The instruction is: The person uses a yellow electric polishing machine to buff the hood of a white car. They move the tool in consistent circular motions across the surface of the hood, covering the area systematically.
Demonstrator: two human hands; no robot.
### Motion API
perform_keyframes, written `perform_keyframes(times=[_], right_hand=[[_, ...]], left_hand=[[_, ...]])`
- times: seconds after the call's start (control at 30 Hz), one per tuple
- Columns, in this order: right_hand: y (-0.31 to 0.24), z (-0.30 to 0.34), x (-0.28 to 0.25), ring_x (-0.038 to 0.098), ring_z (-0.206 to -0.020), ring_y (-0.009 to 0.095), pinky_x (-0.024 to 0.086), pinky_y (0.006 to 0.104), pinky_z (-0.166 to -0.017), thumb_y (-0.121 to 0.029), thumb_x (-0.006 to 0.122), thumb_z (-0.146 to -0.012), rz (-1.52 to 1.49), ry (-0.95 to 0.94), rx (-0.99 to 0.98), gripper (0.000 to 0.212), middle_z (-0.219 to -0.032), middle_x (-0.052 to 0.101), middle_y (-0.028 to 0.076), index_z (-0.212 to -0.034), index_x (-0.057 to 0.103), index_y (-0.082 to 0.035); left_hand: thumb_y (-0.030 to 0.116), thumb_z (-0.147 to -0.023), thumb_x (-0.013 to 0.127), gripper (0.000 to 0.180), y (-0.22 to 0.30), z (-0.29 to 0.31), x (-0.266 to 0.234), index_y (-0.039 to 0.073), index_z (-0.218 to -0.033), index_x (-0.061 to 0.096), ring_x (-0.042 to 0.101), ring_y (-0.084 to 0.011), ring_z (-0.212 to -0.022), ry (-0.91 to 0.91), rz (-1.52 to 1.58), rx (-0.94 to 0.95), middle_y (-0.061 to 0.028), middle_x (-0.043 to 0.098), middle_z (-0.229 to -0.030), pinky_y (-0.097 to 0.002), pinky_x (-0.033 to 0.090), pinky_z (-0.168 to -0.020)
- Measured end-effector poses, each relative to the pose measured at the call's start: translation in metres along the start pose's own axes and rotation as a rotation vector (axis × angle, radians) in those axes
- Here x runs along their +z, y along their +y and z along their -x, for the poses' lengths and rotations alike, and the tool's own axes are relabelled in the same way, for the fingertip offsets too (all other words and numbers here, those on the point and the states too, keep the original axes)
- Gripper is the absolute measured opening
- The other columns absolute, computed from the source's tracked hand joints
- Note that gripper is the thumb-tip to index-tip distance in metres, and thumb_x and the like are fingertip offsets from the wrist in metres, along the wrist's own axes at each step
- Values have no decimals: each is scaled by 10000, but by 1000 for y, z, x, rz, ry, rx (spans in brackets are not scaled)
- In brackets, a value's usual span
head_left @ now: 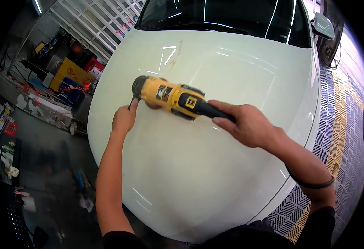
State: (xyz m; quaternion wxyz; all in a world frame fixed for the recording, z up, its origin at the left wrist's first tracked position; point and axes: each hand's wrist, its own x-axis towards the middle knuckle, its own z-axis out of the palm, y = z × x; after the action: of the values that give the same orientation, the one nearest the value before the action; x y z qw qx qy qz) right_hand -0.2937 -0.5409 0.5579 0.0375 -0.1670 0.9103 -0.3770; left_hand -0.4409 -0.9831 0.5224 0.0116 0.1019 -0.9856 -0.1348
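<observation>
Item: yellow-and-black handheld power polisher (171,98), lying across the glossy white car bonnet (215,166), between both hands.
Right hand (248,124): fingers wrapped round the black rear grip.
Left hand (124,119): closed on the side handle beside the polishing head.
Step, as judged: machine-polishing the panel. Next move likely calls for steady, flat pressure.

The polisher (171,97) hides its pad; the windshield (223,14) is cropped.
</observation>
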Motion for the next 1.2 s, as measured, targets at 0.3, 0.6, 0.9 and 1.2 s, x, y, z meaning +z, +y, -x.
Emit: perform_keyframes(times=[0.3, 0.6, 0.9, 1.2], right_hand=[[-41, 25, 65, 733, -762, 413, 584, 529, -749, -426, 661, -1154, -37, -245, -81, 572, -799, 733, 177, -1678, 575, -213], [25, 28, -23, 738, -757, 394, 581, 507, -780, -328, 713, -1131, -53, -33, 25, 516, -847, 743, 210, -1620, 656, -175], [93, 47, -112, 601, -684, 130, 526, 318, -648, -372, 648, -1195, -61, 270, 336, 572, -842, 635, 55, -1675, 605, -65], [47, 76, -63, 626, -651, 238, 530, 415, -678, -291, 702, -1154, -99, 92, 236, 542, -764, 644, 126, -1665, 622, -130]], left_hand=[[603, -1199, 470, 790, -122, 116, 3, -94, -995, 781, 724, -573, -943, 61, 9, -127, -367, 749, -964, -585, 563, -877], [658, -1173, 484, 807, 21, 30, 22, -66, -1000, 796, 726, -562, -973, 95, -22, 107, -347, 766, -993, -575, 571, -881], [783, -1139, 431, 904, 265, -58, 25, -17, -1124, 851, 796, -460, -1084, -1, -113, 261, -235, 842, -1126, -525, 628, -975], [753, -1155, 426, 903, 144, 13, 22, -62, -1017, 789, 747, -524, -988, -43, -53, 221, -308, 783, -986, -564, 584, -891]])
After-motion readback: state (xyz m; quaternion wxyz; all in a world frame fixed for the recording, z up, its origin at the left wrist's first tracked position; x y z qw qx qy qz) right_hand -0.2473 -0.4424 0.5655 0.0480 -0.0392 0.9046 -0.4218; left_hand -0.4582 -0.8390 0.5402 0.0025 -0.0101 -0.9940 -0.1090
